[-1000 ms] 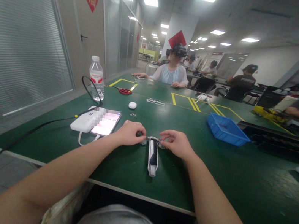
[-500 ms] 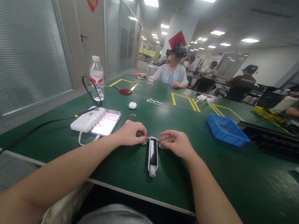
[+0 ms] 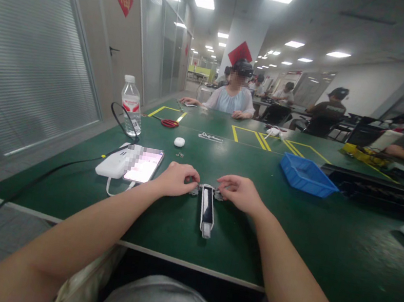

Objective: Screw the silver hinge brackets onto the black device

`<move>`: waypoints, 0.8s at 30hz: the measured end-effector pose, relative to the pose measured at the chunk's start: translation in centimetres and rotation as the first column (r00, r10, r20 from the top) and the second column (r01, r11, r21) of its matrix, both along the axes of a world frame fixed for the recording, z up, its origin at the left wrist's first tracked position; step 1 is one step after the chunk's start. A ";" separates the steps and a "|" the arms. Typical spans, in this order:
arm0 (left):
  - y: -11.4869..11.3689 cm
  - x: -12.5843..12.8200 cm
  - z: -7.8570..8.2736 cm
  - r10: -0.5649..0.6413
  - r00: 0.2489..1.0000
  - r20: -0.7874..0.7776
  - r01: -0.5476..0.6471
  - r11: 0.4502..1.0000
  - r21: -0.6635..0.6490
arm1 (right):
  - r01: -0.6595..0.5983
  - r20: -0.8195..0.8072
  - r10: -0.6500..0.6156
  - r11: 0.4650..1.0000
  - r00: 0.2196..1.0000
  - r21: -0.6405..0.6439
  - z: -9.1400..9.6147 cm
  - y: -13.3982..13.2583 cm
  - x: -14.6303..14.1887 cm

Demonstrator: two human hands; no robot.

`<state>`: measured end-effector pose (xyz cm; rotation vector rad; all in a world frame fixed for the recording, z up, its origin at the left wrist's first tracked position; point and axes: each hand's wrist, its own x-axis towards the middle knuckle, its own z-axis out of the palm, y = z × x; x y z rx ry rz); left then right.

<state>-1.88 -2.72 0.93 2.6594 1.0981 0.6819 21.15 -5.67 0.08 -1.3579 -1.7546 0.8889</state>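
Observation:
A narrow white-framed piece with a dark, glossy face point(image 3: 207, 206) lies on the green table in front of me, its white tip pointing towards me. Small grey jointed parts stick out on both sides of its far end. My left hand point(image 3: 178, 179) pinches the left side part between thumb and fingertips. At the right side part point(image 3: 219, 196), my right hand point(image 3: 240, 193) has its thumb and fingers closed on the edge. The fingertips partly cover both side parts, so their exact shape is hidden.
Left of my hands lie a phone point(image 3: 144, 166) and a white power bank point(image 3: 116, 161) with a cable. Beyond stand a bottle point(image 3: 131, 107), red scissors point(image 3: 170, 123), a white case point(image 3: 179, 142) and small rings point(image 3: 180, 155). A blue tray point(image 3: 307, 177) is at right. A person sits opposite.
Both hands stay at the far end of the white-framed piece. The right fingers have shifted very slightly, and a little more of the grey side parts shows.

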 end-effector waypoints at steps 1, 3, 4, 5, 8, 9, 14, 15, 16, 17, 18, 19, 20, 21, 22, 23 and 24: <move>0.0 0.0 0.0 0.000 1.000 0.000 0.000 1.000 0.001 | 0.000 0.002 0.000 1.000 1.000 0.002 0.0 0.0 0.0; 0.0 0.0 -0.1 0.000 1.000 0.002 0.000 1.000 -0.001 | 0.012 0.023 -0.012 1.000 1.000 0.016 0.1 0.0 0.1; 0.0 0.0 -0.1 0.001 1.000 0.003 -0.001 1.000 -0.003 | 0.024 0.047 -0.025 0.999 0.999 0.029 0.2 0.0 0.1; 0.0 0.0 -0.1 0.003 1.000 0.004 -0.003 1.000 -0.005 | 0.039 0.080 -0.042 0.998 0.996 0.046 0.3 0.0 0.2; 0.0 0.0 0.0 0.009 1.000 -0.003 -0.009 1.000 -0.019 | 0.077 0.231 -0.098 0.992 0.968 0.098 0.5 -0.1 0.5; -0.1 0.0 0.1 0.012 1.000 -0.006 -0.012 1.000 -0.024 | 0.083 0.288 -0.111 0.991 0.951 0.107 0.6 -0.1 0.6; -0.2 0.0 0.2 0.009 1.000 -0.015 -0.009 0.999 -0.038 | 0.071 0.426 -0.075 0.997 0.902 0.024 0.7 0.0 1.0; -0.2 0.0 0.3 0.006 1.000 -0.018 -0.007 0.999 -0.039 | 0.064 0.434 -0.059 0.998 0.899 0.003 0.6 0.0 1.1; -0.2 0.0 0.3 0.004 1.000 -0.023 -0.005 0.999 -0.039 | 0.058 0.441 -0.049 0.998 0.896 -0.008 0.6 0.0 1.2; -0.2 0.0 0.3 0.003 1.000 -0.027 -0.005 0.999 -0.039 | 0.053 0.446 -0.044 0.999 0.894 -0.008 0.6 0.1 1.3; -0.2 0.0 0.3 0.003 1.000 -0.031 -0.004 0.999 -0.038 | 0.049 0.448 -0.044 0.999 0.893 0.000 0.5 0.1 1.4; -0.2 0.0 0.2 0.001 0.999 -0.032 -0.003 0.999 -0.039 | 0.047 0.445 -0.049 0.999 0.894 0.015 0.4 0.1 1.5; -0.2 0.0 0.2 -0.001 0.999 -0.032 0.000 0.999 -0.040 | 0.046 0.441 -0.057 0.998 0.896 0.035 0.3 0.2 1.6; -0.2 0.0 0.2 -0.004 0.999 -0.034 0.002 0.999 -0.041 | 0.047 0.438 -0.067 0.997 0.896 0.056 0.2 0.2 1.6; -0.2 0.0 0.2 -0.003 0.999 -0.034 0.002 0.999 -0.040 | 0.052 0.437 -0.082 0.995 0.896 0.079 0.1 0.3 1.6; -0.2 0.0 0.2 -0.003 0.999 -0.035 0.002 0.999 -0.040 | 0.057 0.437 -0.097 0.993 0.894 0.104 0.0 0.3 1.6; -0.2 0.0 0.2 -0.002 0.999 -0.036 0.001 0.999 -0.040 | 0.061 0.437 -0.111 0.990 0.892 0.127 -0.1 0.4 1.6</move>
